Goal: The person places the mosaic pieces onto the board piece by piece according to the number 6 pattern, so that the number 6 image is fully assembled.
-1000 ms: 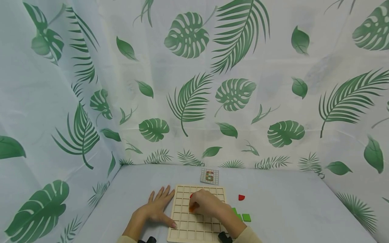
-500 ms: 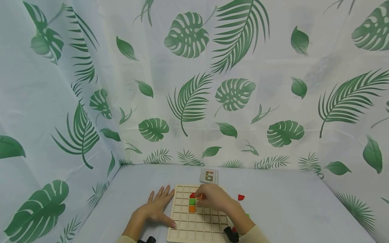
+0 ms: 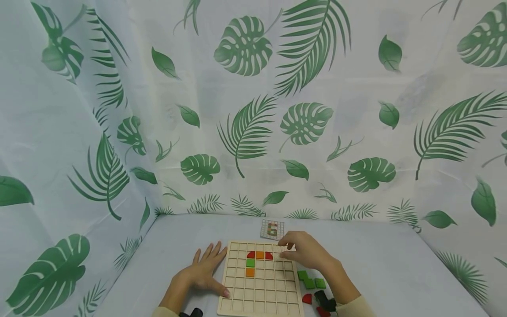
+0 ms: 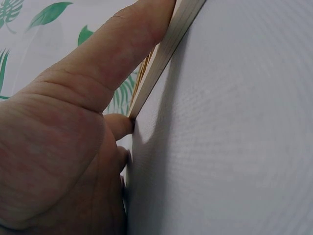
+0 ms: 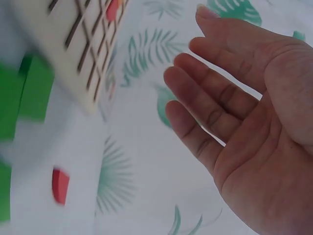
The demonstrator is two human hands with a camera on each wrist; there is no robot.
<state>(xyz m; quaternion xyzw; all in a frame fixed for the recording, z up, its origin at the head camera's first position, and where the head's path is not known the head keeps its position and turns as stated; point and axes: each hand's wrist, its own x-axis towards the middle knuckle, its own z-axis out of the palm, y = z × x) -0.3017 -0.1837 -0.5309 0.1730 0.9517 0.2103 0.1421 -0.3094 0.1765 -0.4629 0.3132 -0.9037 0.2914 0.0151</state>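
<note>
A wooden grid board (image 3: pixel 237 304) lies in front of me. Along an upper row sit a red quarter-round tile (image 3: pixel 251 255), an orange square tile (image 3: pixel 259 255) and a second red quarter-round tile (image 3: pixel 269 255). Below the first one are a green square tile (image 3: pixel 251 263) and another orange tile (image 3: pixel 250 272). My left hand (image 3: pixel 203 273) lies spread at the board's left side, its thumb on the edge; the left wrist view shows that thumb against the wooden rim (image 4: pixel 164 54). My right hand (image 3: pixel 306 251), bare-palmed and holding nothing, hovers by the upper right corner.
Behind the board lies a card (image 3: pixel 272 229) with a coloured figure on a grid. Right of the board are loose green tiles (image 3: pixel 320 283) and red tiles (image 3: pixel 306 298). Black wrist gear (image 3: pixel 325 301) partly covers one red tile. Leaf-patterned cloth (image 3: pixel 253 132) hangs behind.
My right hand has moved from the tiles to the right and lifted off, leaving the upper row in view, with a red tile at its right end. My left hand stays put.
</note>
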